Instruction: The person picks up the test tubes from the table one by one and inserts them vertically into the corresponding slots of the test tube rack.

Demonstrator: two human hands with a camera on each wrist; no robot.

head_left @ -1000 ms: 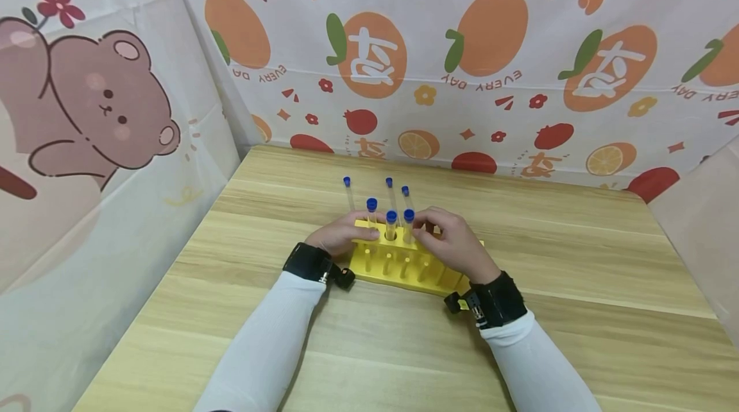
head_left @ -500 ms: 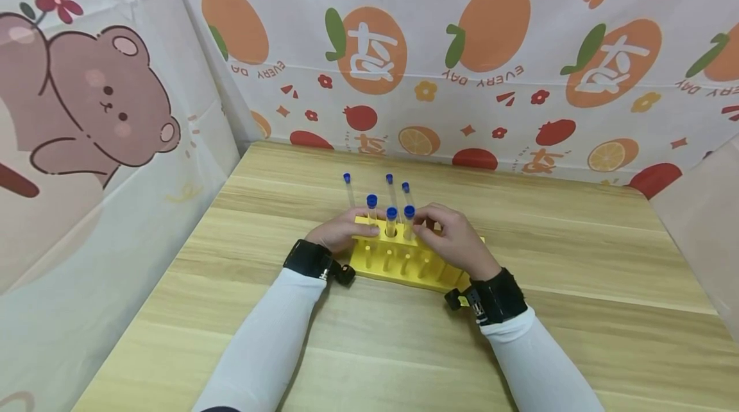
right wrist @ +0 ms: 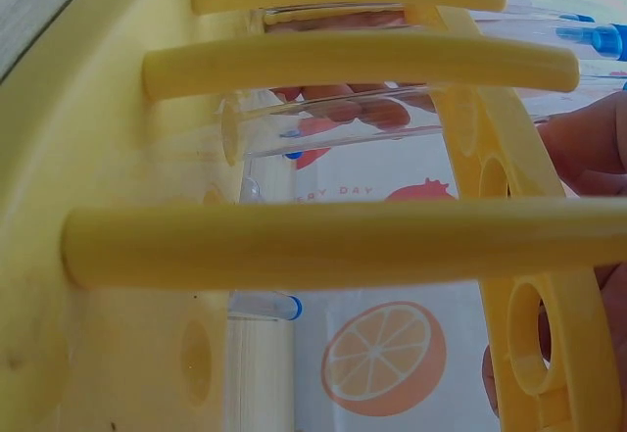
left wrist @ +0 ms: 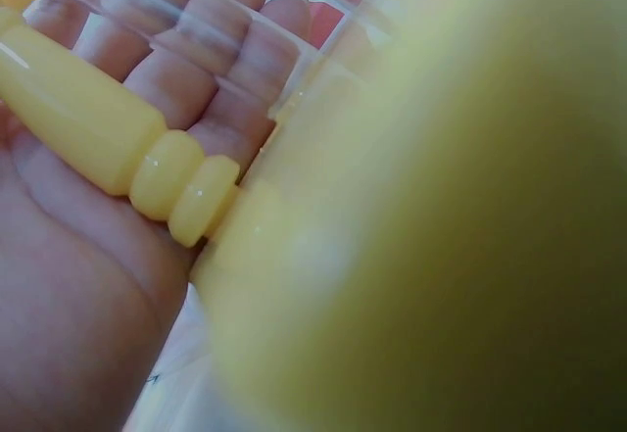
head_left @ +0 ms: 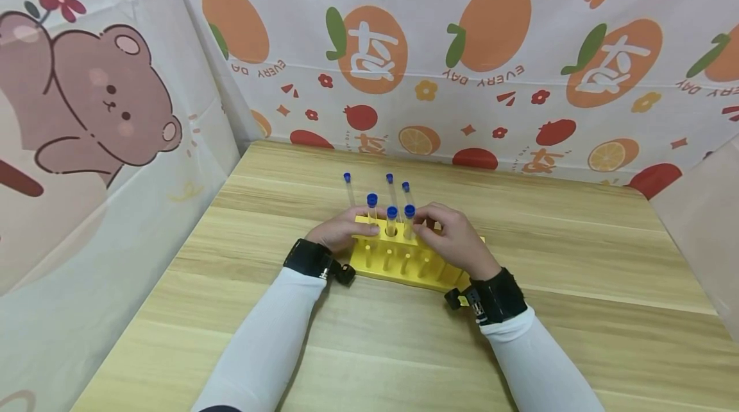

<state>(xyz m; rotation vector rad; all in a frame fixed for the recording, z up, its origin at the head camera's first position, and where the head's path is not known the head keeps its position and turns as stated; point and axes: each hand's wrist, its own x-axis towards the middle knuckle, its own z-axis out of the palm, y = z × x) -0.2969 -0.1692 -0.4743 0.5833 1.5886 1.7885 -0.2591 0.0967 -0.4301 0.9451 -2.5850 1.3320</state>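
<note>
A yellow test tube rack [head_left: 376,268] stands on the table. Three clear test tubes with blue caps stand in its left half: a left tube [head_left: 372,213], a middle tube [head_left: 391,226] and a right tube [head_left: 408,227]. My left hand [head_left: 340,233] grips the rack's left end, thumb on the top plate; its fingers [left wrist: 176,84] show behind a yellow post [left wrist: 83,109] and a clear tube. With thumb and fingertips my right hand [head_left: 456,242] pinches the right tube just below its cap; the exact contact is partly hidden.
Behind the rack are three thinner-looking blue-capped tubes: one at left [head_left: 349,188], one in the middle [head_left: 390,187] and one at right [head_left: 407,194]. Pegs [head_left: 406,264] line the rack's front. A fruit-patterned cloth [head_left: 439,78] hangs behind the wooden table [head_left: 369,348].
</note>
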